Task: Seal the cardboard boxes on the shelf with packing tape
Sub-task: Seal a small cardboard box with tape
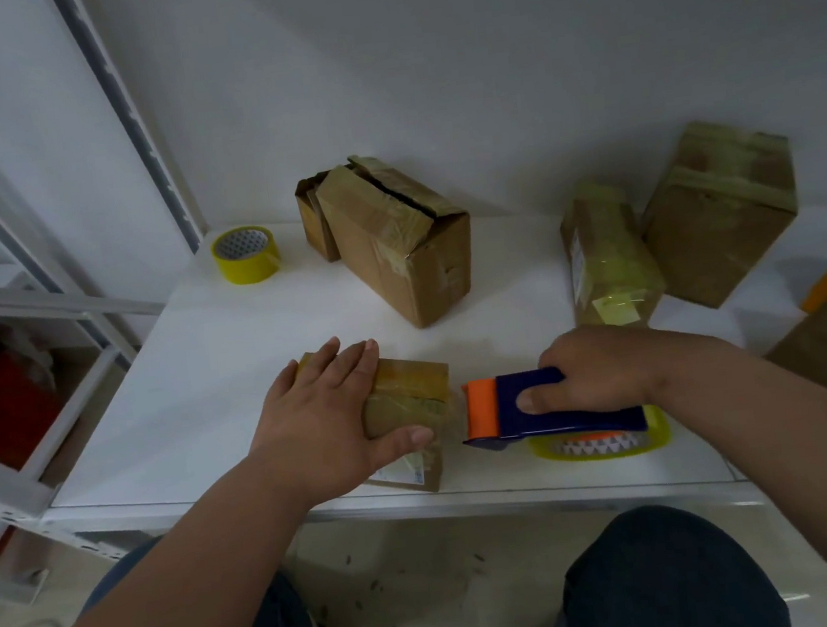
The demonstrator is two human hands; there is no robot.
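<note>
Presently: small cardboard box (pixel 404 391) at shelf (pixel 231 342) front edge, likely light, stiff, tape-slick, left hand (pixel 330 414) fingers flat atop pinning it; right hand (pixel 596 370) gripping tape dispenser (pixel 538 405) just beside.

Left hand (pixel 332 413) flat, fingers straight, palm down; right hand (pixel 593 371) curled in grip.

On the shelf (pixel 231 342) we see a small box (pixel 409 390) at the front edge, the tape dispenser (pixel 554 408) just right of it. Behind stand a tape roll (pixel 246 254) at left, a larger box (pixel 394 244) beside it, and two boxes (pixel 605 262) (pixel 720 214) at right.
</note>
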